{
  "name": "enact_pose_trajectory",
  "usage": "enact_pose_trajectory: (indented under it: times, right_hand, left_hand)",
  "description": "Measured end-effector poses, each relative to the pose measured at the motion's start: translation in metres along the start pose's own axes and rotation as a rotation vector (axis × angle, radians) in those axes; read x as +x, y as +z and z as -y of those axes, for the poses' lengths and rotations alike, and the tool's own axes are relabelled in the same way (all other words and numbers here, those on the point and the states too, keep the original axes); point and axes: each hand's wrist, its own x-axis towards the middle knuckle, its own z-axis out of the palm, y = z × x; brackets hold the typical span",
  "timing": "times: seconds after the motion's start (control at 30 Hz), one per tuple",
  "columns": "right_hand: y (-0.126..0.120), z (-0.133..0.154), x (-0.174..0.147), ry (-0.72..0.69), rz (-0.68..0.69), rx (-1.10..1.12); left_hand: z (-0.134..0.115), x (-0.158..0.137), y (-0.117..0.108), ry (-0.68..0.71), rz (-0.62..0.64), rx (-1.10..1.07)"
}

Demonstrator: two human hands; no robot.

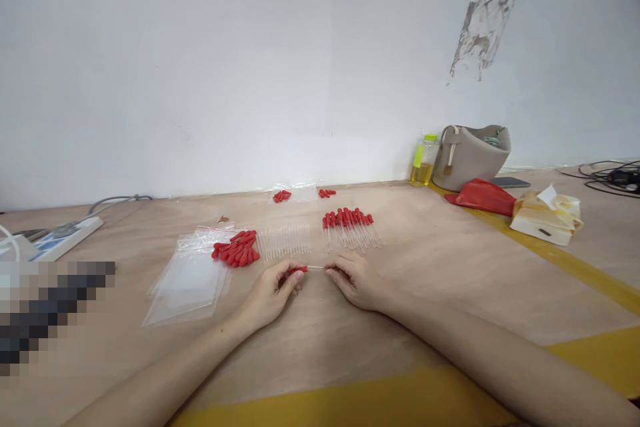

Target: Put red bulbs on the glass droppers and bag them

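1. Red bulb (301, 269) sits between the two hands, low over the middle of the worktop (450, 273), with a thin clear tube (316, 267) running from its end toward the right.
2. Left hand (277, 289) is closed on the bulb, thumb and fingers pinching it.
3. Right hand (356, 282) has its fingertips drawn together on the far end of the tube, the other fingers curled.
4. Just beyond the left hand lies a heap of loose red bulbs (237, 250), partly over flat clear plastic bags (187, 287).
5. Loose clear tubes (285, 241) lie side by side in a row, right of that heap.
6. Farther right, beyond the right hand, red-topped droppers (349, 221) lie together, bulbs pointing toward the wall (225, 67) and tubes toward the person.
7. Two small clusters of red bulbs (281, 196) lie near the wall, by clear plastic.
8. At the right stand a yellow-capped bottle (421, 170) and a grey-beige bag (470, 159), near a red pouch (481, 196) and a tissue pack (543, 221).
9. A white power strip (70, 239) lies at the left.
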Motion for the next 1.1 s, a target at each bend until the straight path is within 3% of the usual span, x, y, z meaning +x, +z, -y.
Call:
enact_pose_trajectory:
  times: [0.23,0.53,0.7,1.1]
  right_hand:
    - [0.000,0.000,0.001,0.004,0.066,0.000]
    - [-0.002,-0.007,0.005,-0.036,0.133,-0.099]
    - [0.000,-0.002,0.003,-0.047,0.110,-0.229]
    - [0.005,0.008,0.004,-0.014,0.209,-0.263]
  left_hand:
    - [0.009,-0.003,0.006,-0.053,0.074,-0.158]
    - [-0.001,-0.007,0.003,0.036,0.143,0.059]
    - [0.002,-0.006,0.005,0.063,0.134,0.141]
    - [0.004,0.000,0.002,0.218,0.128,0.268]
